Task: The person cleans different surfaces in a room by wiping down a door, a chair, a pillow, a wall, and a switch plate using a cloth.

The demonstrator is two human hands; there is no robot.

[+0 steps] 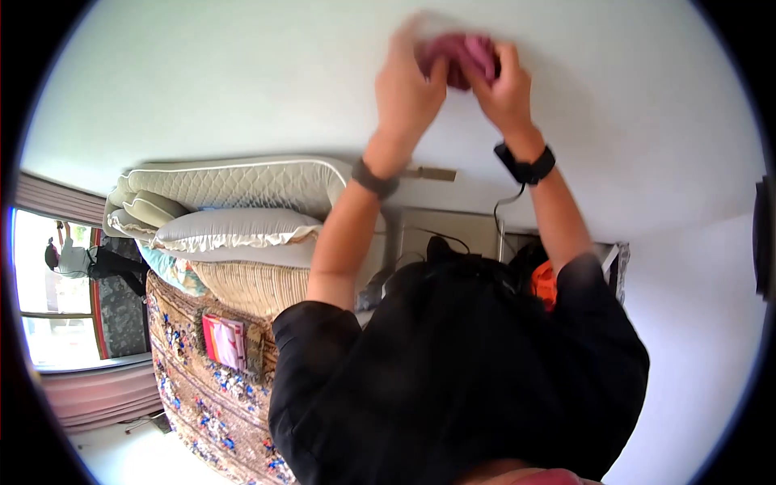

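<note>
A crumpled maroon-pink cloth (459, 58) is bunched between my two hands in front of the pale wall. My left hand (410, 90) closes on its left side, thumb against the folds; the upper fingers are smeared by motion. On the other side, my right hand (506, 93) pinches the cloth between thumb and fingers. Whether the cloth touches the wall I cannot tell. A dark band (375, 179) is on my left wrist, and a black device (525, 164) with a cable is strapped to my right wrist.
Below left stands a bed with a padded headboard (267, 179), a grey frilled pillow (242, 226) and a patterned bedspread (182, 356). A folded pink-and-red item (224, 342) lies on it. Another person (81, 260) is by the window. An orange item (543, 284) shows beside my right arm.
</note>
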